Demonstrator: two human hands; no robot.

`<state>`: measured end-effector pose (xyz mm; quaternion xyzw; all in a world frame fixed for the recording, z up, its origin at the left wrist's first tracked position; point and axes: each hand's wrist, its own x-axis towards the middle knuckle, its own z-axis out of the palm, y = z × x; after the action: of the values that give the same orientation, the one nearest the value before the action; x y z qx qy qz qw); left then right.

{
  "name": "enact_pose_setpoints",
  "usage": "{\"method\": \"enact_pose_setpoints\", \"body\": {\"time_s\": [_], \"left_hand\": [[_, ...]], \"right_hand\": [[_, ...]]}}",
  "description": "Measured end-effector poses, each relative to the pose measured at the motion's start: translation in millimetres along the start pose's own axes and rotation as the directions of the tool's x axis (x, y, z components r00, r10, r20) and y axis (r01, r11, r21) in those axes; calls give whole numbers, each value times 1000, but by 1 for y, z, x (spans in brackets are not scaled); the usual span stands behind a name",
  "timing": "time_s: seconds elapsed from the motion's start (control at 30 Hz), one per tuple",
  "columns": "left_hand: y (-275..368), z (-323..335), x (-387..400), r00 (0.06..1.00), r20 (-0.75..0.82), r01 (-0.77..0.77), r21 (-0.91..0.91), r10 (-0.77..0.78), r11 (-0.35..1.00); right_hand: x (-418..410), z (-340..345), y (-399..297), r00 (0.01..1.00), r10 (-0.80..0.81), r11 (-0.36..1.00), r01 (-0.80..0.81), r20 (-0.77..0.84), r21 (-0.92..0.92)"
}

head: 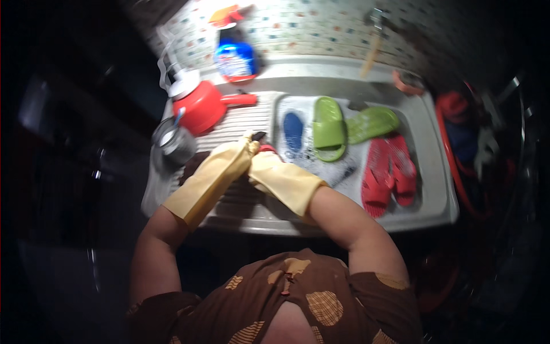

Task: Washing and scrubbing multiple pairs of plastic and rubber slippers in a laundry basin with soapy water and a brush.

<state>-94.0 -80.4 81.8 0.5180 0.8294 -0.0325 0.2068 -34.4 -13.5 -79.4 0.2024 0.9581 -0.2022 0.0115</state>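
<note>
My left hand [242, 148] and my right hand [261, 162], both in pale yellow rubber gloves, meet over the sink's ribbed drainboard. A small dark item [258, 136] pokes out at my left fingertips, and a red item [268, 148] shows beside my right hand; the gloves hide most of both. Just right of my hands, the soapy sink basin [429, 159] holds a blue slipper [293, 131] lying in suds. A green slide slipper [328, 129] stands beside another green slipper [373, 124]. Two red slippers [378, 176] lean at the basin's right side.
On the drainboard [245, 116] rest a red dipper [200, 107] with its handle pointing right and a clear jar [174, 142]. Behind stands a blue spray bottle [236, 58] with an orange trigger. A tap [378, 19] hangs above the basin; a reddish dish [408, 82] sits on the back-right rim.
</note>
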Motion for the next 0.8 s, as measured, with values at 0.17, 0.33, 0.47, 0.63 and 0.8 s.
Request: {"method": "enact_pose_setpoints", "body": {"time_s": [0.17, 0.33, 0.47, 0.63, 0.8], "left_hand": [[1, -7, -19, 998, -57, 19, -28, -21, 999], [-31, 19, -45, 993, -31, -114, 19, 115, 993], [-24, 4, -22, 990, -82, -111, 25, 112, 994], [-16, 1, -5, 955, -113, -252, 175, 274, 952], [-20, -6, -54, 933, -16, -344, 242, 358, 907]], "right_hand": [[-21, -50, -20, 967, -196, 960, 223, 162, -171], [-42, -43, -2, 987, -106, 981, 123, 118, -147], [-16, -40, -16, 983, -127, 982, 144, 131, -126], [39, -45, -52, 987, -100, 991, 110, 126, -76], [-24, -22, -9, 981, -108, 993, 113, 163, -21]]}}
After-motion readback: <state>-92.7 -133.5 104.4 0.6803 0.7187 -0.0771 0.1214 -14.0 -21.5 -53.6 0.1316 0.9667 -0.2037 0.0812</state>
